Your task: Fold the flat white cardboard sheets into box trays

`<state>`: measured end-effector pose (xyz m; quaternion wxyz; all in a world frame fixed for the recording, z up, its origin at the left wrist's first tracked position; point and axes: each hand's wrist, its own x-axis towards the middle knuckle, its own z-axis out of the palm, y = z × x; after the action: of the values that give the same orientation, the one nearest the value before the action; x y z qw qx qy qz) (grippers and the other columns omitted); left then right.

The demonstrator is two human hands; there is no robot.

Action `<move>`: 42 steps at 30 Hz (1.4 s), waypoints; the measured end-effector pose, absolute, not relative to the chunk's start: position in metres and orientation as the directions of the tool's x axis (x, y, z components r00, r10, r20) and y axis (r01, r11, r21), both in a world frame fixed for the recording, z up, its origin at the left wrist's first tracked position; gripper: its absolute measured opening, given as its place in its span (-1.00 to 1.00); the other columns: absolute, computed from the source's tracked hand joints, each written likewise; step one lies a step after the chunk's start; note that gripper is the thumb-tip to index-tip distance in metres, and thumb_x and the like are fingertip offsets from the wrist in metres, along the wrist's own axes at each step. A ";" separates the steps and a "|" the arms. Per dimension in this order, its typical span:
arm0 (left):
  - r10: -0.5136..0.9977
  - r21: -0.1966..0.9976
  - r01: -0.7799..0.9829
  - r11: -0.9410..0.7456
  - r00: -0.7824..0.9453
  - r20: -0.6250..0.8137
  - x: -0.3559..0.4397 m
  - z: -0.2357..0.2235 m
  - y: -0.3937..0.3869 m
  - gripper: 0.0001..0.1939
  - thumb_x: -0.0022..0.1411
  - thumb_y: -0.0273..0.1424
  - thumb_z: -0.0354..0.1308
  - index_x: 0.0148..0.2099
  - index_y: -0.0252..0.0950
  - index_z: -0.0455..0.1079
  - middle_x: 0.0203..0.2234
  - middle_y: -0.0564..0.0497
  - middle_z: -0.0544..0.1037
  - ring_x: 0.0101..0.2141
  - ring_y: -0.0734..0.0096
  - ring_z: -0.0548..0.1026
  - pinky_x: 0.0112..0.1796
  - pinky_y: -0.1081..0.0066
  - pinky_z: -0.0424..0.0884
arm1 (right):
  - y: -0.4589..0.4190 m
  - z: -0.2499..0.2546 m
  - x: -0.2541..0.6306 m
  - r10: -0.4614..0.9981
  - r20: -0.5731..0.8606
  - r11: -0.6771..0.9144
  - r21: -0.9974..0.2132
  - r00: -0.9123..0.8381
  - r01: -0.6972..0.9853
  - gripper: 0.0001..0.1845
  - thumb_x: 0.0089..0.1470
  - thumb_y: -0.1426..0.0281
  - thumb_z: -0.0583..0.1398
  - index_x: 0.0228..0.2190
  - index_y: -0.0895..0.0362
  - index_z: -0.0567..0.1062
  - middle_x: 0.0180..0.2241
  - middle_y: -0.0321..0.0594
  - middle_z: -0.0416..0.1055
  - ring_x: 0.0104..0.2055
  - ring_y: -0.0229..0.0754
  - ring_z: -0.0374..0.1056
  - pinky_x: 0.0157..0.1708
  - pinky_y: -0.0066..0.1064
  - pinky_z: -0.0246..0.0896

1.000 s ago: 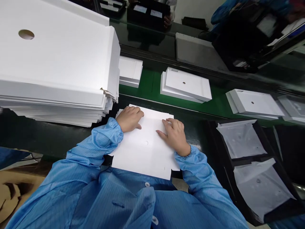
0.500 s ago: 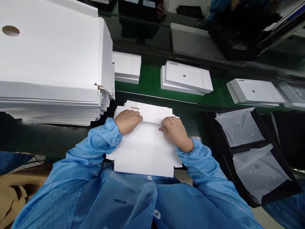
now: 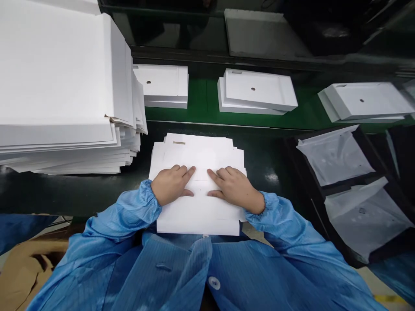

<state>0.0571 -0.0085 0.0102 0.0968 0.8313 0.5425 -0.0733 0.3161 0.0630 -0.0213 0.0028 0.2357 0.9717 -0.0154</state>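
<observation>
A flat white cardboard blank lies on the dark bench in front of me, its far flap unfolded flat. My left hand presses on it left of centre, fingers stretched out and pointing right. My right hand rests flat on it right of centre, fingers pointing left. The fingertips of both hands nearly meet over the blank's middle. Both arms wear blue smock sleeves.
A tall stack of white blanks fills the left. Folded white boxes sit on the green conveyor belt beyond. Black trays holding clear plastic bags stand at the right.
The blank's far flap has gone down flat and both hands slid back toward me and closer together. The camera tilted down.
</observation>
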 end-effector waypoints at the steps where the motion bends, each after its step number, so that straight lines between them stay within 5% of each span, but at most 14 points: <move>1: 0.888 0.077 0.916 -0.393 0.400 -0.225 0.059 0.008 -0.007 -0.29 0.30 0.02 0.19 0.32 -0.34 0.28 -0.05 -0.24 0.47 -0.07 0.04 0.42 -0.31 0.24 0.32 | 0.064 -0.020 0.313 0.458 -0.020 0.888 -0.022 -0.889 0.459 -0.15 0.26 -0.16 0.03 0.22 0.28 0.39 -0.18 0.04 0.48 -0.17 0.07 0.30 -0.20 -0.16 0.14; 9: 0.876 0.045 0.896 -0.441 0.441 -0.195 0.061 0.000 0.009 -0.59 0.43 -0.14 0.07 0.11 -0.32 0.46 -0.09 -0.19 0.49 -0.09 0.10 0.45 -0.27 0.23 0.33 | 0.074 -0.029 0.300 0.476 0.092 0.878 -0.110 -0.874 0.467 -0.53 0.39 0.12 0.05 -0.03 0.21 0.56 -0.16 -0.02 0.48 -0.14 -0.01 0.31 -0.10 -0.22 0.15; 16: 0.874 0.099 0.882 -0.461 0.470 -0.120 0.060 -0.004 0.013 -0.70 0.42 -0.25 0.07 0.06 -0.23 0.50 -0.03 -0.13 0.51 -0.07 0.15 0.46 -0.18 0.22 0.38 | 0.078 -0.033 0.299 0.455 0.152 0.884 -0.195 -0.877 0.425 -0.47 0.36 0.04 0.06 -0.06 0.22 0.56 -0.14 0.01 0.48 -0.12 0.02 0.32 -0.11 -0.20 0.17; 25: 0.881 0.066 0.884 -0.463 0.467 -0.075 0.068 -0.009 0.014 -0.73 0.42 -0.36 0.01 -0.04 -0.33 0.52 -0.14 -0.17 0.52 -0.14 0.16 0.47 -0.09 0.20 0.40 | 0.082 -0.019 0.289 0.426 0.057 0.901 -0.110 -0.903 0.419 -0.58 0.42 0.24 0.00 -0.23 0.22 0.56 -0.24 -0.03 0.47 -0.21 -0.03 0.32 -0.21 -0.23 0.10; 31: 0.884 0.076 0.897 -0.436 0.442 -0.152 0.067 -0.006 0.023 -0.66 0.45 -0.46 -0.10 -0.05 -0.32 0.52 -0.21 -0.16 0.55 -0.18 0.18 0.50 -0.13 0.20 0.39 | 0.094 -0.016 0.282 0.448 0.000 0.878 -0.191 -0.894 0.439 -0.61 0.41 0.29 0.03 -0.28 0.19 0.58 -0.27 -0.04 0.53 -0.23 -0.04 0.41 -0.22 -0.25 0.14; 38: 0.896 0.177 0.954 -0.241 0.289 -0.337 0.066 0.011 0.058 -0.64 0.36 -0.34 0.11 0.18 -0.18 0.33 -0.17 -0.04 0.63 -0.21 0.15 0.57 -0.27 0.27 0.36 | 0.117 -0.014 0.274 0.484 -0.068 0.848 -0.208 -0.872 0.487 -0.69 0.40 0.26 0.07 -0.08 0.16 0.54 -0.27 -0.11 0.58 -0.29 -0.07 0.46 -0.33 -0.30 0.08; 42: 0.900 0.142 0.957 -0.252 0.286 -0.330 0.059 0.016 0.058 -0.66 0.38 -0.23 0.13 0.17 -0.07 0.36 -0.14 0.01 0.62 -0.14 0.15 0.57 -0.25 0.28 0.36 | 0.112 -0.012 0.282 0.453 0.030 0.889 -0.089 -0.891 0.449 -0.60 0.42 0.18 0.03 0.01 0.15 0.50 -0.23 -0.08 0.55 -0.22 -0.02 0.43 -0.32 -0.27 0.04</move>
<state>0.0589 0.0581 0.0156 0.1585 0.7860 0.5905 -0.0910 0.2819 0.1122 -0.0124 -0.0249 0.2321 0.9716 -0.0396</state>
